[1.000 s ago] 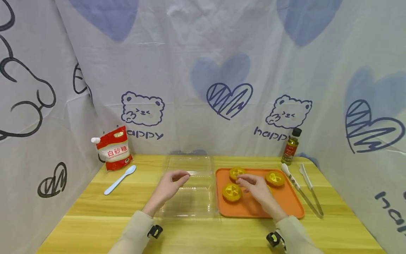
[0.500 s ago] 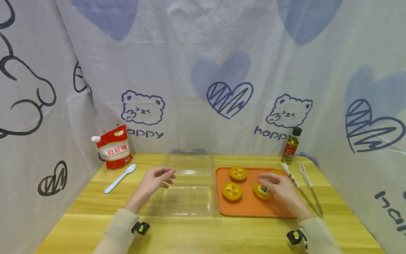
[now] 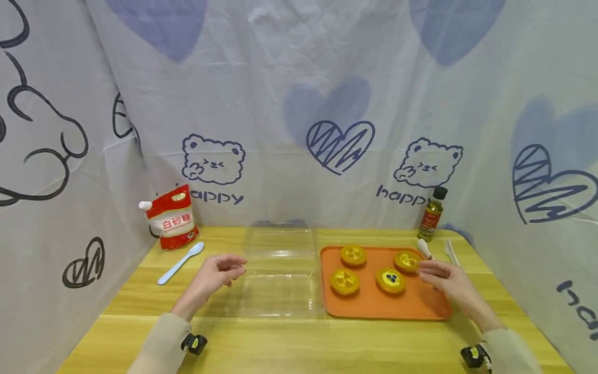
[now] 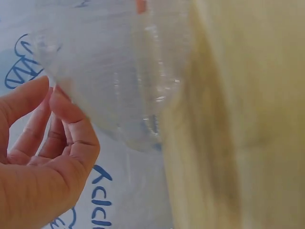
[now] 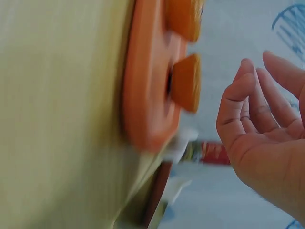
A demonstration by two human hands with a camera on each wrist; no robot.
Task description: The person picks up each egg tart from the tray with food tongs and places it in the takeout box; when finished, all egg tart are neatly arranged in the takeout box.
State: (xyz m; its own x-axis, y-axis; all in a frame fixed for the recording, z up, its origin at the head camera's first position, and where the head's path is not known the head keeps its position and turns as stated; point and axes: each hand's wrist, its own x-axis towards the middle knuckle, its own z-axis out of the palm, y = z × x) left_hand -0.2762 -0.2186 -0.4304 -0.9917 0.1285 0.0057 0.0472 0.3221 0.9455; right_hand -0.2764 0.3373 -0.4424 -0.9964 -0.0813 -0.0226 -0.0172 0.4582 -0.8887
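Observation:
My left hand (image 3: 212, 278) hovers left of an open clear plastic clamshell box (image 3: 280, 296), fingers loosely bent and holding nothing. In the left wrist view its thumb and index finger (image 4: 71, 119) are close together, with the box behind them. Several egg tarts stand on an orange tray (image 3: 364, 310); one tart (image 3: 390, 281) has dark berries, and another (image 3: 344, 282) is topped with yellow pieces. Over the tray's right side, my right hand (image 3: 450, 284) is empty with relaxed fingers, its tips beside the rear-right tart (image 3: 405, 261). It partly hides the tongs (image 3: 451, 253).
At the back left stands a red and white sugar bag (image 3: 176, 222), with a pale blue spoon (image 3: 179, 264) in front of it. A small bottle with a black cap (image 3: 431, 217) stands back right. A patterned cloth (image 3: 271, 182) encloses the wooden table (image 3: 280, 348).
Both hands have moved apart: the left one leftward, away from the clear box, and the right one rightward across the tray, uncovering the berry-topped tart. The tarts stay put.

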